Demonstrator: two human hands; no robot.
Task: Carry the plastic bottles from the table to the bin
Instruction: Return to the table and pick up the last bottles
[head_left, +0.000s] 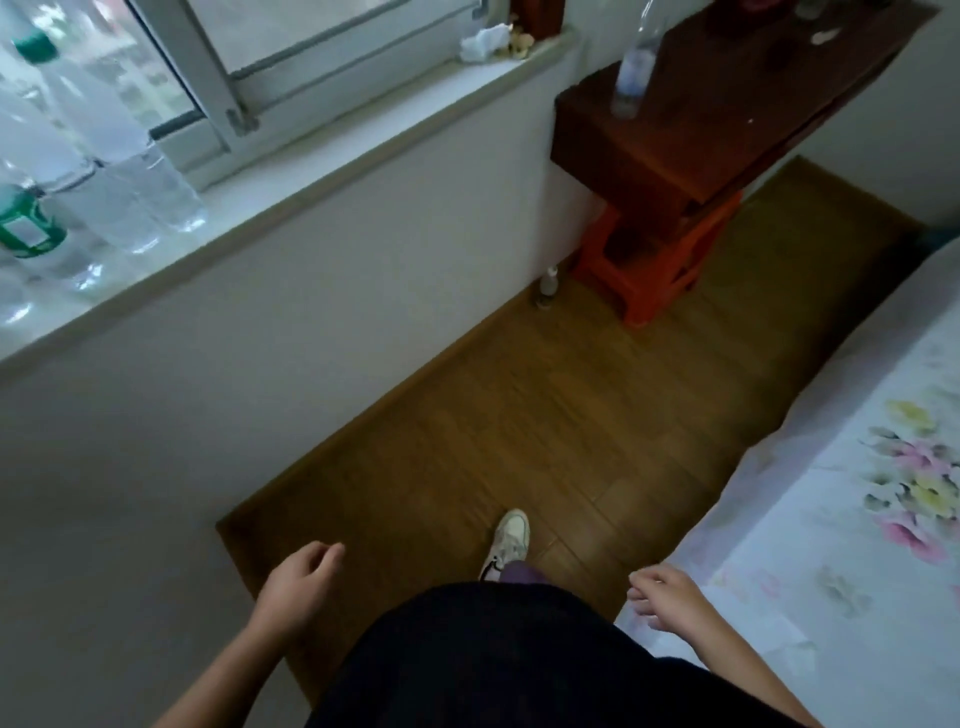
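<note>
Clearly the nearest plastic bottles (104, 171) are the clear ones clustered at the upper left of the frame on the white window sill (322, 171), some with green caps and a green label; they look empty or nearly so, so I judge them light, thin-walled and easy to dent, and smooth enough to slip unless held round the body or pinched at the stiffer neck. Lower down, left of centre, the left hand (298, 582) hangs with its fingers (324, 553) loosely curled and nothing in them, well below and apart from those bottles. Near the bottom centre a white sneaker (506, 540) is planted on the wooden floor (519, 415). Toward the upper right, a single clear bottle with a pale label (631, 73) stands upright on the dark wooden table (701, 130), which sits over an orange plastic stool (649, 270); it is well apart from both hands, and a grip round its middle should suit it. At the lower right the right hand (662, 592) is also empty, fingers relaxed and slightly spread, just beside the floral bedsheet (857, 493). No bin is in view.
</note>
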